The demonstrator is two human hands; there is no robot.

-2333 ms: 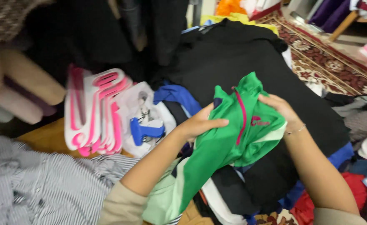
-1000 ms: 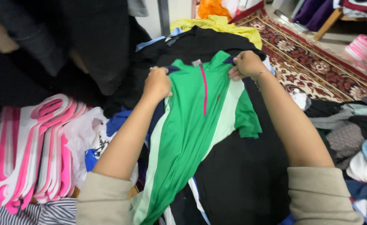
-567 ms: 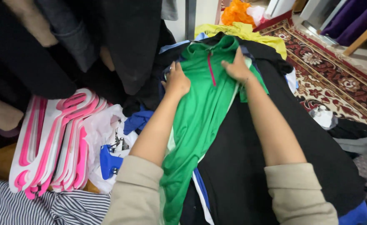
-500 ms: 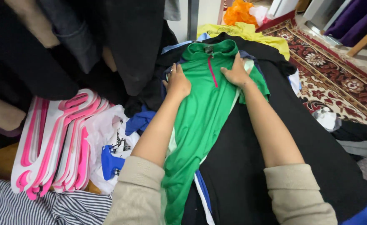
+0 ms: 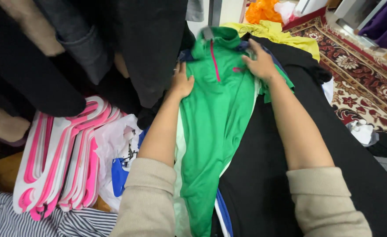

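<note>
Green zip-neck top (image 5: 215,114) now lies flat on the black garment (image 5: 290,145), spread further away than a moment ago. Left hand (image 5: 182,83) and right hand (image 5: 259,63) press open-palmed on its shoulders, apart. Pink-and-white hangers (image 5: 61,153) sit left.

Single head view, steeply downward, close over clothes pile (image 5: 263,184)

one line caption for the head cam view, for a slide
Both hands, left hand and right hand, press a green zip-neck top flat on a black garment.
</note>
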